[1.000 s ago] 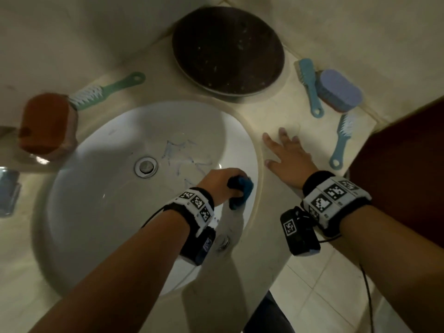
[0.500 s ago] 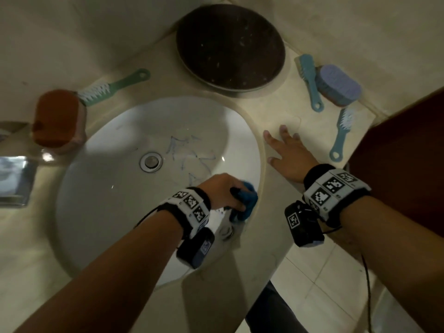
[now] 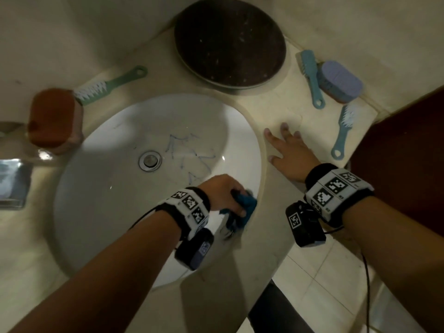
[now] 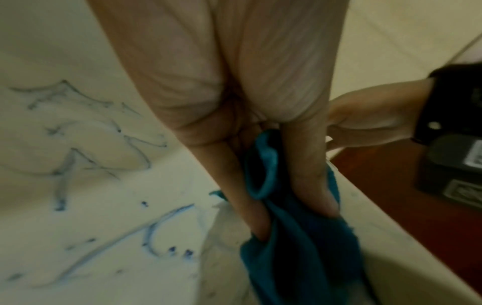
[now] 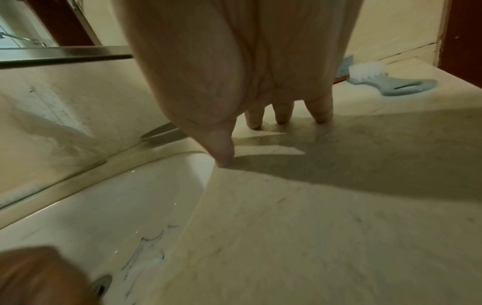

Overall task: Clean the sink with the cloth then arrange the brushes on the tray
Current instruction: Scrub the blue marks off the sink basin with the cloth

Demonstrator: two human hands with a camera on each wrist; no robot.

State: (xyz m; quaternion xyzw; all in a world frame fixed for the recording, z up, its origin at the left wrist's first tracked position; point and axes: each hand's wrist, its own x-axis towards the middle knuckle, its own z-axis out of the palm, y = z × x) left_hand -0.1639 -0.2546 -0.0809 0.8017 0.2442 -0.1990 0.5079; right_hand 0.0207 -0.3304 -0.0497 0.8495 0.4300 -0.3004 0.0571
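Note:
My left hand (image 3: 225,195) grips a bunched blue cloth (image 3: 245,209) against the near right wall of the white sink (image 3: 101,203); the left wrist view shows fingers (image 4: 310,181) curled into the cloth (image 4: 300,247). Blue marker scribbles (image 3: 189,157) cross the basin beside the drain (image 3: 149,161). My right hand (image 3: 288,152) lies flat with spread fingers on the counter right of the sink. A dark round tray (image 3: 229,42) sits at the back. Two blue handled brushes (image 3: 311,78) (image 3: 343,131) and a purple scrub brush (image 3: 340,81) lie right of it; a green brush (image 3: 108,84) and an orange scrub brush (image 3: 54,118) lie left.
A metal fixture (image 3: 12,181) sits at the far left counter edge. A dark red door (image 3: 403,150) stands at the right. Tiled floor (image 3: 324,284) shows below the counter's front edge. The right wrist view shows one blue brush (image 5: 386,82) beyond my fingers.
My left hand has slid the cloth down and toward the near right rim of the basin. The right hand stays flat on the counter.

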